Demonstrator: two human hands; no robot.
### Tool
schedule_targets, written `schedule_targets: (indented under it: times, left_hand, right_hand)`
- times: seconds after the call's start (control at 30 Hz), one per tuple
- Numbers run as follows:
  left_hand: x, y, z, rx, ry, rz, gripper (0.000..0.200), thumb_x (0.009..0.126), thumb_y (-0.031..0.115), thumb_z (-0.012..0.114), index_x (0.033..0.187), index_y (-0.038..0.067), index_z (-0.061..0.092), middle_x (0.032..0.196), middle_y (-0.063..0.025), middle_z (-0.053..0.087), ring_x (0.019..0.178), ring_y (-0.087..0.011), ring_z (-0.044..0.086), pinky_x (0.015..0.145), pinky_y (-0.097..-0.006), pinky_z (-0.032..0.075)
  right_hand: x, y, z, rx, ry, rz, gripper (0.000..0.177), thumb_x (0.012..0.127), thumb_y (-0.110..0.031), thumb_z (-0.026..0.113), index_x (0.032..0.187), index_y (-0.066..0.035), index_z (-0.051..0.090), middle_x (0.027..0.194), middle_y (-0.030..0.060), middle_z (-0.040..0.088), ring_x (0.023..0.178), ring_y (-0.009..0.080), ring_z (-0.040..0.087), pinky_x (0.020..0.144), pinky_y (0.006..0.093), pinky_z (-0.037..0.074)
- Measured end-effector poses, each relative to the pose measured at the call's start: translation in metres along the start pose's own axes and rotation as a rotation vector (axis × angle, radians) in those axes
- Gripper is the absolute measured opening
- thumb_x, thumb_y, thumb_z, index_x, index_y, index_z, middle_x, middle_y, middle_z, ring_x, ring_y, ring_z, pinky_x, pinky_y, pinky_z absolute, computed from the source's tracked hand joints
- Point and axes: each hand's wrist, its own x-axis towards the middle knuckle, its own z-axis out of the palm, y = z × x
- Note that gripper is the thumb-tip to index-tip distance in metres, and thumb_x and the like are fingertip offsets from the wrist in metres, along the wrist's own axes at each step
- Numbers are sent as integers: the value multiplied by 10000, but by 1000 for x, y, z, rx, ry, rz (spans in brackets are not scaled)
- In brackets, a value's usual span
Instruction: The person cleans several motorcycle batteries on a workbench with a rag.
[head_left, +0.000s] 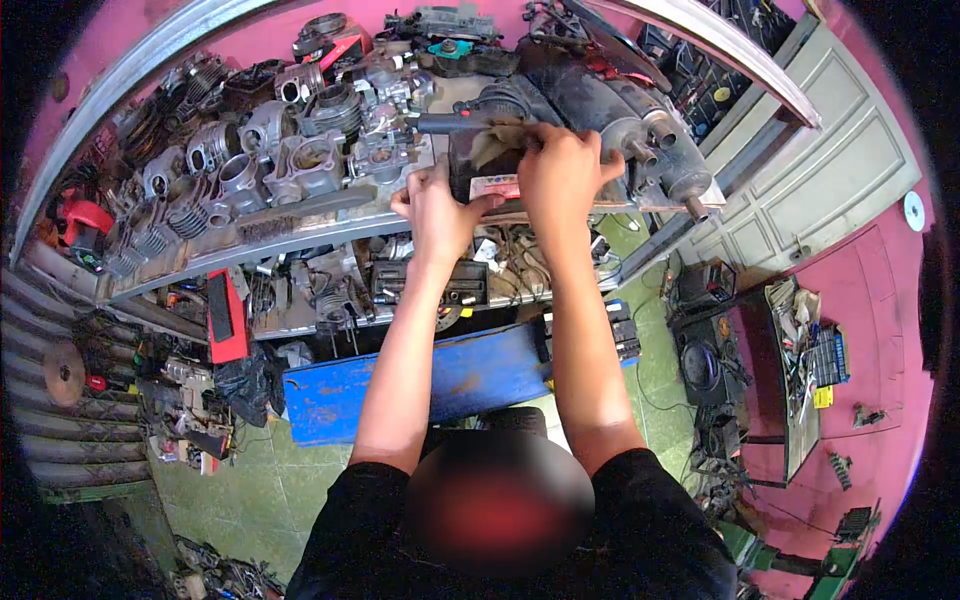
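Observation:
Both my arms reach to the upper shelf. My left hand (437, 215) is at the shelf's front edge, its fingers bent and its thumb near a small red and white box (496, 187). Beside it on the right, my right hand (562, 180) has bent fingertips against a crumpled brown cloth or paper (497, 144), with the thumb out to the side. A dark box-like object (462, 165) lies between the hands. Behind it is a dark tube with an orange-red tip (450, 123). What my left fingertips touch is unclear.
Metal cylinders and engine parts (240, 180) crowd the shelf's left side; mufflers (665, 160) lie at its right. Below are a lower shelf with a black tray (430, 283), a red object (228, 315) and a blue bench (460, 376). A speaker (703, 363) stands at right.

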Motion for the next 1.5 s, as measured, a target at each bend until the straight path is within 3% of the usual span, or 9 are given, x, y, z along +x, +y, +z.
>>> schedule_targets:
  times: [0.17,0.3,0.37,0.53,0.63,0.8,1.1,1.33,1.5]
  left_hand:
    - [0,-4,4,10,-19,-25,867,634,419,960,1362,73,642,1157,-150,721,1211,-336,558,1045,-546,278]
    - [-4,-16,12,-7,35,104,784,624,344,958,1319,128,665,1177,-90,725,1218,-332,550,1040,-552,278]
    - [-4,-11,8,-25,8,69,783,627,347,959,1316,120,665,1178,-102,723,1223,-334,550,1043,-555,278]
    - [-1,0,-2,-53,-17,-12,862,621,482,961,1305,56,655,1205,-190,697,1254,-351,547,1062,-555,279]
    - [-1,8,-10,-87,-48,-27,888,616,502,956,1301,25,650,1215,-204,691,1255,-357,546,1064,-547,276]
    - [-5,-14,8,-22,10,70,648,816,319,809,1345,-9,625,1192,-198,700,1228,-339,558,1030,-539,276]
    - [-5,2,-3,-55,9,3,944,619,488,957,1344,-13,619,1144,-168,736,1224,-335,553,1054,-532,269]
    - [-3,-13,9,-44,33,67,731,764,263,872,1378,-32,604,1151,-184,734,1207,-333,554,1047,-511,261]
    - [-4,-1,-2,-106,-33,-26,796,685,316,945,1361,36,631,1187,-155,713,1256,-333,538,1085,-536,248]
  right_hand:
    - [15,-23,29,-10,-34,-173,165,822,-112,640,874,-116,796,935,98,761,1074,323,642,1071,698,313]
    - [-5,-31,9,12,-83,-338,276,763,-88,687,1016,-131,788,1018,95,749,1082,312,626,1054,630,334]
    - [-13,-17,1,211,-49,-229,250,758,-137,730,1000,-129,790,1018,77,751,1082,312,621,1056,627,332]
    - [2,7,-5,-88,26,1,187,800,-200,755,970,-151,816,1015,59,749,1078,323,607,1054,621,332]
    - [10,-2,7,-123,61,-36,189,817,-148,680,944,-154,820,986,82,734,1082,322,605,1055,633,334]
    - [-15,-44,-6,-74,-59,-230,148,850,-158,669,916,-148,802,996,110,722,1145,339,592,1097,672,312]
    - [7,0,-4,9,-63,-43,177,830,-161,739,986,-154,823,1003,68,757,1117,319,612,1059,666,332]
    - [-19,-42,10,211,24,-244,163,780,-113,724,935,-119,772,996,92,725,1148,340,588,1087,683,285]
    - [-30,-5,2,253,108,-159,136,813,-133,755,946,-155,771,966,36,711,1103,325,575,1071,610,275]
